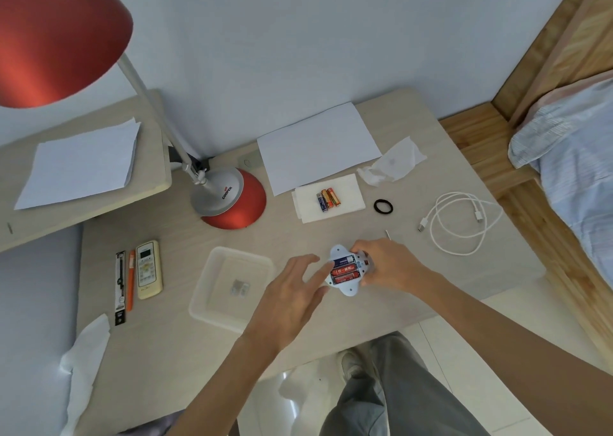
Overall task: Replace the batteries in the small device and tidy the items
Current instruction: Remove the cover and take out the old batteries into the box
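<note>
Two hands: both are low on the bench (172, 352), close to the person.
Left hand (292, 298): fingers spread, gripping nothing; a fingertip (326, 267) touches the left ends of the batteries in the device.
Right hand (386, 265): curled around the right side of the small device (345, 269), holding it steady with its open back facing up.
Device spot: it sits between the two hands, just right of the clear tray (212, 298).
Batteries inside (345, 268): three lie side by side, one blue and two red; their long way runs left to right, from one hand to the other.
Nearer hand: I think the left one does the next job, pushing or pulling a battery from its left end.
Tray: a small grey piece (240, 288) lies in it; I cannot tell if it is the cover.
Loose batteries (328, 198): three more rest on a white napkin (351, 190), farther back, well apart from both hands.
Far back: a hair band (383, 206) and a white cable (464, 223) lie to the right.
</note>
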`<state>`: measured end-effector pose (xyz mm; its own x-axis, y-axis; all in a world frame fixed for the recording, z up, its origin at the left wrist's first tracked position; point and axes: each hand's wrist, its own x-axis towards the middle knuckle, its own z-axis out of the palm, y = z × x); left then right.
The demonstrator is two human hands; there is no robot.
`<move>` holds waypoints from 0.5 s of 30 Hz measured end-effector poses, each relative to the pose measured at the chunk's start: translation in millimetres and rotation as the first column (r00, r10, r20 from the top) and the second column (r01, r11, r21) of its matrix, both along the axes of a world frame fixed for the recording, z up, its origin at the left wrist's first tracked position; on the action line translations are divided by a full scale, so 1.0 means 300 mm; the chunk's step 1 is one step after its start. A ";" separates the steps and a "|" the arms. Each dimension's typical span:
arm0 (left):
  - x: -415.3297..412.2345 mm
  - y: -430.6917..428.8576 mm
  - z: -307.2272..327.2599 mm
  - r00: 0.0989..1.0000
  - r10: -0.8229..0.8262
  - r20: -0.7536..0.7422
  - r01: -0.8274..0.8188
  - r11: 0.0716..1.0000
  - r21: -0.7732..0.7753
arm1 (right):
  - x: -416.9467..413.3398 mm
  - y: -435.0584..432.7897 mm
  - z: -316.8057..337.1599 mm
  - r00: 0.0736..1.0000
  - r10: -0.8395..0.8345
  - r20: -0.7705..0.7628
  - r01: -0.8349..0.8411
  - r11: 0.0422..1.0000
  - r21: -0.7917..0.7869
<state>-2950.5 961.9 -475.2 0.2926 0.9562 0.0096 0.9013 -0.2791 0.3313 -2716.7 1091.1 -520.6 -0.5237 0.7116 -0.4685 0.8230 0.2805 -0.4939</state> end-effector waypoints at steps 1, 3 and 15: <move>0.001 0.024 -0.013 1.000 -0.017 -0.010 0.017 1.000 -0.013 | -0.001 0.000 -0.002 1.000 -0.001 -0.001 0.001 1.000 0.001; 0.001 0.071 -0.054 0.997 -0.064 -0.051 0.061 0.996 -0.062 | -0.002 -0.001 -0.007 1.000 -0.002 -0.006 0.002 1.000 0.007; 0.022 0.232 -0.142 0.974 -0.209 -0.093 0.175 0.942 -0.287 | -0.009 0.003 -0.026 1.000 0.014 -0.017 -0.014 0.999 0.040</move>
<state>-2943.9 1031.4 -517.8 0.4535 0.8420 -0.2922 0.8774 -0.3642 0.3124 -2719.3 1092.1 -528.4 -0.5416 0.7221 -0.4304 0.8101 0.3117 -0.4965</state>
